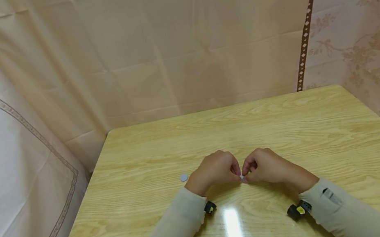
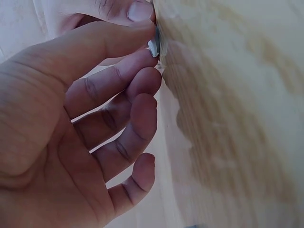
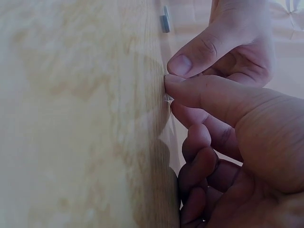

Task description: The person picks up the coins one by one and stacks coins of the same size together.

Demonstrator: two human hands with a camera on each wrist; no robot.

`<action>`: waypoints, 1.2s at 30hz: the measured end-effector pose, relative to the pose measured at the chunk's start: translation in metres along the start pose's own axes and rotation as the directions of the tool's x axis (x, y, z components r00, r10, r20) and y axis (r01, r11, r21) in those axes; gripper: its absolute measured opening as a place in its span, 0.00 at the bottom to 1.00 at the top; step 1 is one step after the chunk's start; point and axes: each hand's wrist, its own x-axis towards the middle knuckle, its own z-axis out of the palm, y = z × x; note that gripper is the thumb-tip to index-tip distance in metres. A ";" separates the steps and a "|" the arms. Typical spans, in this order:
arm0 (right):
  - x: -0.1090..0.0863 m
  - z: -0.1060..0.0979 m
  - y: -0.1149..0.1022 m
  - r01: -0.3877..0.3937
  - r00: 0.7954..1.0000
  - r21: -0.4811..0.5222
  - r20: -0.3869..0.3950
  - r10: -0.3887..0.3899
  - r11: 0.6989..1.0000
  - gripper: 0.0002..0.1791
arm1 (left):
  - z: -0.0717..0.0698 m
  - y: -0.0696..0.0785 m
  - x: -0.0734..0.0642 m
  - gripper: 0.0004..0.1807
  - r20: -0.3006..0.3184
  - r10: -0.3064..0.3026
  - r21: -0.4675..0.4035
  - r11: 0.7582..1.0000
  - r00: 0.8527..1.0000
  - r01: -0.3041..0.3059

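Note:
Both hands meet low over the wooden table [image 1: 272, 122], fingertips nearly touching. Between thumb and index finger my left hand [image 1: 216, 169] pinches a small, pale, silvery piece [image 2: 153, 46]; its kind cannot be made out. My right hand [image 1: 267, 165] pinches at the same spot from the other side, where only a sliver of the piece shows in the right wrist view. The remaining fingers of both hands are bent close to the tabletop. Just left of the left wrist, a small, round, greyish-white disc [image 1: 183, 177] lies on the table.
Beige cloth [image 1: 182, 45] hangs behind the table. Patterned cloths hang at the left [image 1: 0, 144] and right [image 1: 372, 23]. A black device is strapped beneath each wrist, and glare marks the tabletop near the front.

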 end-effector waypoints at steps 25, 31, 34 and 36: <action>0.001 -0.001 0.000 0.016 1.000 0.009 0.006 -0.016 1.000 0.05 | -0.002 -0.001 -0.001 0.06 0.011 0.005 -0.023 1.000 1.000 -0.005; 0.000 -0.001 0.001 0.036 0.999 -0.009 -0.004 -0.036 0.999 0.04 | -0.002 -0.002 -0.001 0.05 -0.005 0.020 -0.005 1.000 1.000 -0.020; 0.001 -0.001 0.002 0.042 0.999 -0.014 -0.016 -0.042 0.999 0.04 | -0.003 -0.002 -0.001 0.05 -0.014 0.024 0.003 1.000 1.000 -0.024; 0.001 -0.002 0.003 0.043 0.999 -0.008 -0.023 -0.044 0.999 0.04 | -0.005 -0.001 -0.002 0.05 -0.017 0.022 0.004 1.000 1.000 -0.022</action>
